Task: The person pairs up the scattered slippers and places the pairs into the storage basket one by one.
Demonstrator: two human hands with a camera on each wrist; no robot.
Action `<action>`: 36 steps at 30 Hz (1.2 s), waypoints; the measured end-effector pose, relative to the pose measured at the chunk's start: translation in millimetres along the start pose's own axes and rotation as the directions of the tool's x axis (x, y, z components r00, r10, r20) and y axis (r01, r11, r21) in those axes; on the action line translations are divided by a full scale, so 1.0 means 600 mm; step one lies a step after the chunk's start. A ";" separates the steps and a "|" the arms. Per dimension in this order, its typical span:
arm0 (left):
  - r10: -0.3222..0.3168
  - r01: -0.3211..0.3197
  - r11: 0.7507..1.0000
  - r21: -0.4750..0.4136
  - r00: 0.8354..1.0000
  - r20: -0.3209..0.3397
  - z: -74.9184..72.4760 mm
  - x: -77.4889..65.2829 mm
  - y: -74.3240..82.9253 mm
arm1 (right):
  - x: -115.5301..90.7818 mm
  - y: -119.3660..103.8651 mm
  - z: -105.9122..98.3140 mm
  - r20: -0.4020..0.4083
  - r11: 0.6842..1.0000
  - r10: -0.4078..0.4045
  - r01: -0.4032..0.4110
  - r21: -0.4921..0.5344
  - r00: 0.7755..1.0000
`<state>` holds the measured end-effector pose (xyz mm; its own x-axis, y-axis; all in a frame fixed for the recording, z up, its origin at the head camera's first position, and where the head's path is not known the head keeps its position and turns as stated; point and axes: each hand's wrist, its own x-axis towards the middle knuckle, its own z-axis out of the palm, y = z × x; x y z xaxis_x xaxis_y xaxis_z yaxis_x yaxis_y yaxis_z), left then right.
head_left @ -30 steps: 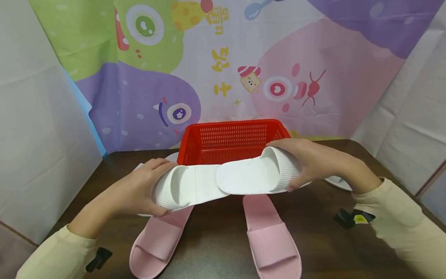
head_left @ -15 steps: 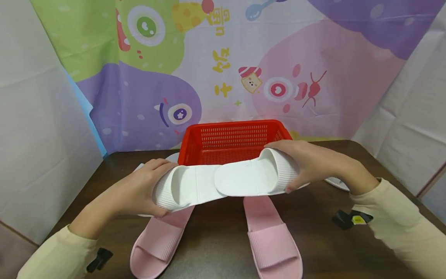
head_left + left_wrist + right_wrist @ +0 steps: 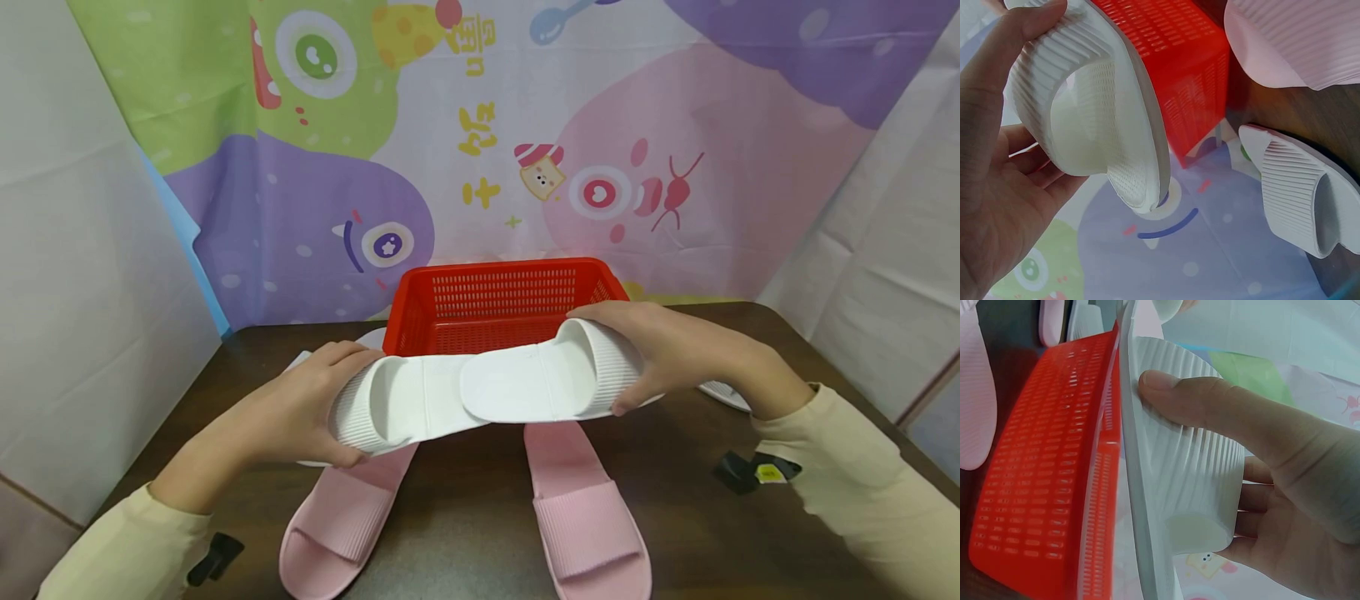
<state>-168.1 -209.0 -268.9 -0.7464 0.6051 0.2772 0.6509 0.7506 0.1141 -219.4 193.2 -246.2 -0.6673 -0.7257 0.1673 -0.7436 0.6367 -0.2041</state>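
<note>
Two white slide slippers hang level above the table, their heel ends overlapping in the middle. My left hand (image 3: 307, 408) grips the left white slipper (image 3: 408, 398) around its ribbed strap, thumb on the near side. By its strap too, the right white slipper (image 3: 517, 383) is held in my right hand (image 3: 667, 346), its heel lying over the other one. Close up in the left wrist view, the thumb presses the ribbed strap (image 3: 1072, 50). The right wrist view has the thumb across the other strap (image 3: 1191, 462), with the fingers behind it.
Behind the slippers stands a red perforated basket (image 3: 498, 292). Two pink slippers lie on the table, one left (image 3: 341, 517) and one right (image 3: 588, 525). A grey-white slipper (image 3: 1297, 194) lies left of the basket; another (image 3: 726, 393) is partly hidden beneath the right forearm.
My right hand and its white slipper have shifted very slightly left, so the heels overlap a little more. My left hand stays almost still, keeping its grip.
</note>
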 end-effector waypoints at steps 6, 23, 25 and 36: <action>0.011 -0.011 1.000 0.009 1.000 -0.008 0.000 0.001 0.002 | 0.001 -0.001 0.001 0.000 1.000 0.001 -0.001 0.006 1.000; 0.000 0.000 1.000 -0.003 1.000 0.001 -0.001 0.004 0.005 | 0.003 -0.005 0.000 0.000 1.000 0.001 -0.001 0.025 1.000; 0.000 0.000 1.000 -0.006 1.000 0.002 -0.001 0.004 0.005 | 0.004 -0.006 -0.001 0.001 1.000 0.002 -0.002 0.030 1.000; -0.012 0.012 1.000 -0.007 1.000 0.010 0.001 0.006 0.007 | 0.004 -0.005 0.002 0.004 1.000 0.005 -0.005 0.022 1.000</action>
<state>-168.2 -203.8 -267.8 -0.7552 0.5990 0.2663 0.6432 0.7556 0.1243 -218.7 189.4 -246.3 -0.6708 -0.7236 0.1628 -0.7392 0.6344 -0.2262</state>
